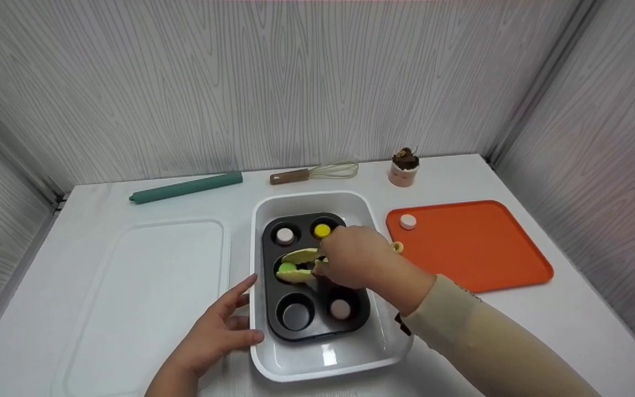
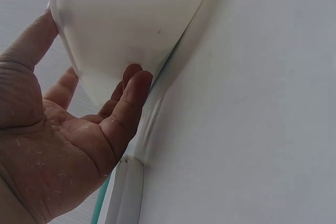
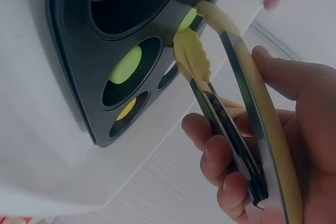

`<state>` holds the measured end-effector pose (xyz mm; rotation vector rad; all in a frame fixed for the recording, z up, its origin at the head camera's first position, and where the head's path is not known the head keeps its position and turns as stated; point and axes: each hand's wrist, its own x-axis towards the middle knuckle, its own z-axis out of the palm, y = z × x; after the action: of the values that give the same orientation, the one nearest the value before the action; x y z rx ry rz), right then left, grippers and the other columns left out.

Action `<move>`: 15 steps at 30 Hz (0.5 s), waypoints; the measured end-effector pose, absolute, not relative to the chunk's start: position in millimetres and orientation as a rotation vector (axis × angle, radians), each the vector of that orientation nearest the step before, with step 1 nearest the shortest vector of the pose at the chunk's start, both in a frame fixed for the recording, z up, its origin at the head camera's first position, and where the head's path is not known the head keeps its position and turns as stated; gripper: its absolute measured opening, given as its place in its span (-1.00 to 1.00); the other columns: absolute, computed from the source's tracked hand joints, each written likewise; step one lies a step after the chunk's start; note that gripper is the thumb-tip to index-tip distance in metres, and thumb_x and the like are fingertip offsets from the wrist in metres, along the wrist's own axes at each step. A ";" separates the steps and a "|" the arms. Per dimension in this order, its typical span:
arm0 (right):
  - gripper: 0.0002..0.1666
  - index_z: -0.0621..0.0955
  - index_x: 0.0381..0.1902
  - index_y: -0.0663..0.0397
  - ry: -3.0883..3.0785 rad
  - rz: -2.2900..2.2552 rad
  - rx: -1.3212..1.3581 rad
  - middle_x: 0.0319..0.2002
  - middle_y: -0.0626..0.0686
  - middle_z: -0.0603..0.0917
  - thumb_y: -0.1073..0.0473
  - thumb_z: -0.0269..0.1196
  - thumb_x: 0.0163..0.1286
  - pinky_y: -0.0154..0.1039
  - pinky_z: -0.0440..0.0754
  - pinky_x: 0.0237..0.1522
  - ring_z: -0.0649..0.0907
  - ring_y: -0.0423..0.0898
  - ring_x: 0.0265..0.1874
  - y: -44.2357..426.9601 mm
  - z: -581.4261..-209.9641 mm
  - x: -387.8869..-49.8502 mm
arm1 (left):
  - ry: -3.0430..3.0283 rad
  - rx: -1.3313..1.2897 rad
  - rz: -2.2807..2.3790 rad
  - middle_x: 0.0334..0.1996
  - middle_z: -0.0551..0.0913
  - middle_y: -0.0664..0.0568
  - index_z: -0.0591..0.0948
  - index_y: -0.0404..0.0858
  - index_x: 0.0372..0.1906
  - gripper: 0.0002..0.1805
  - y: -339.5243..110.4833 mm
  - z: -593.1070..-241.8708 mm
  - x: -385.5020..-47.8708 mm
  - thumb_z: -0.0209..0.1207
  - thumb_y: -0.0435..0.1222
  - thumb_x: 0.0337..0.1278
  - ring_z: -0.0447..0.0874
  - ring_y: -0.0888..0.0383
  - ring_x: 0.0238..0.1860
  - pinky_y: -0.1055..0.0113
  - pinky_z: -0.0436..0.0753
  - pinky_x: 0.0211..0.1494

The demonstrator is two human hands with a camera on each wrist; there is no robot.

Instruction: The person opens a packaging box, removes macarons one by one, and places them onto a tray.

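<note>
My right hand (image 1: pixel 353 256) grips yellow-tipped tongs (image 3: pixel 247 114). Their tips stand either side of a green disc (image 1: pixel 286 267) in the middle-left cup of a dark muffin tin (image 1: pixel 317 329). A pale disc (image 1: pixel 284 236) sits at upper left, a yellow disc (image 1: pixel 322 230) at upper right and a pink disc (image 1: pixel 340 309) at lower right. Another green disc (image 3: pixel 126 65) shows in the middle-right cup in the right wrist view. The tin lies inside a white tub (image 1: pixel 279 368). My left hand (image 1: pixel 215 333) holds the tub's left side, thumb on the rim, some fingers against the outer wall.
An orange tray (image 1: pixel 477 242) lies at right with a pale disc (image 1: pixel 408 221) on it. A green rolling pin (image 1: pixel 188 188), a whisk (image 1: pixel 312 173) and a cupcake (image 1: pixel 404 166) line the back. Left of the tub lies a flat white lid (image 1: pixel 152 298).
</note>
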<state>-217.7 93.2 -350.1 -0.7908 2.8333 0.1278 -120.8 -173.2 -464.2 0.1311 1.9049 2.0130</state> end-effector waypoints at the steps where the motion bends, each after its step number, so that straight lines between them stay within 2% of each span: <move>1: -0.61 0.78 -0.32 -0.16 2.835 0.122 -0.793 -0.51 -0.07 0.62 -0.28 0.30 0.49 -0.01 0.59 -0.46 0.61 -0.01 -0.51 94.3 -350.0 -218.3 | 1.909 0.132 2.010 0.52 0.18 -0.46 0.07 -0.09 0.74 0.20 -172.9 -463.8 -121.5 0.52 -0.46 0.06 0.67 -0.21 0.21 -0.02 0.79 -0.03; 8: -0.61 0.81 -0.21 -0.18 2.873 0.140 -0.838 -0.49 -0.08 0.61 -0.29 0.28 0.50 -0.02 0.60 -0.49 0.59 -0.03 -0.52 100.9 -351.2 -218.7 | 1.910 0.155 2.013 0.50 0.20 -0.48 0.06 -0.12 0.73 0.19 -172.7 -464.7 -122.8 0.51 -0.46 0.08 0.68 -0.21 0.20 -0.02 0.79 -0.05; 15: -0.53 0.65 -0.38 -0.12 2.931 0.125 -0.840 -0.53 -0.07 0.57 -0.33 0.28 0.50 -0.04 0.55 -0.54 0.57 -0.04 -0.56 114.2 -337.7 -215.5 | 1.898 0.158 2.002 0.50 0.20 -0.47 0.05 -0.11 0.74 0.17 -173.3 -464.9 -123.4 0.49 -0.46 0.11 0.68 -0.23 0.21 -0.05 0.79 -0.04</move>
<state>-215.5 114.2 -337.7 -0.8401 2.9315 0.1253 -123.4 -173.3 -464.9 0.1585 1.8985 2.0016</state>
